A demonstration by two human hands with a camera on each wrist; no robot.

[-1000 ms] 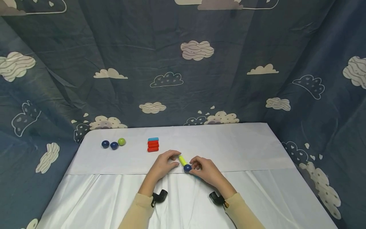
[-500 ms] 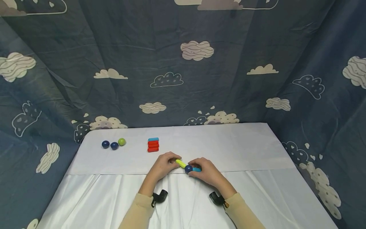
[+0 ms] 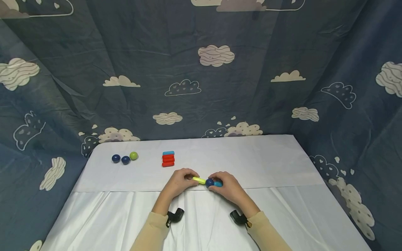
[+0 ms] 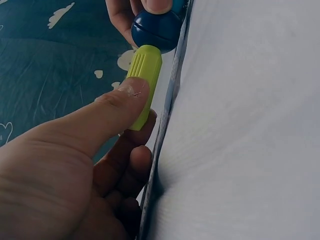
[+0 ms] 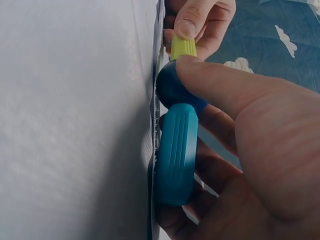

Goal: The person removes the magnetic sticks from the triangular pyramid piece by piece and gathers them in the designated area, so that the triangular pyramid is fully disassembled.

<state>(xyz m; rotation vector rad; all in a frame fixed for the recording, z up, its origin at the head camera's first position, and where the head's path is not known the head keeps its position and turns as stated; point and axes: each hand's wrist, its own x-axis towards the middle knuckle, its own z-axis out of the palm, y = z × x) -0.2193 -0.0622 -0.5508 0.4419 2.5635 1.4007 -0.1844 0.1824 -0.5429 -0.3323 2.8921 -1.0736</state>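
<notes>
My left hand pinches a ribbed yellow-green rod between thumb and fingers. The rod's far end meets a dark blue ball, which my right hand grips with thumb and fingers. On the ball's other side a ribbed light blue rod sticks out under the right palm. Rod, ball and rod lie nearly in one line, close over the white table. In the left wrist view a groove runs across the ball, and right-hand fingers rest on it.
Two dark blue balls and a green ball sit at the back left of the white table. Right of them lies a row of short rods, red and light blue. A dark cloud-patterned curtain surrounds the table.
The left hand has taken hold of the yellow-green rod. The joined piece has turned from slanting to nearly level and shifted slightly right; the light blue rod has come into fuller view.
</notes>
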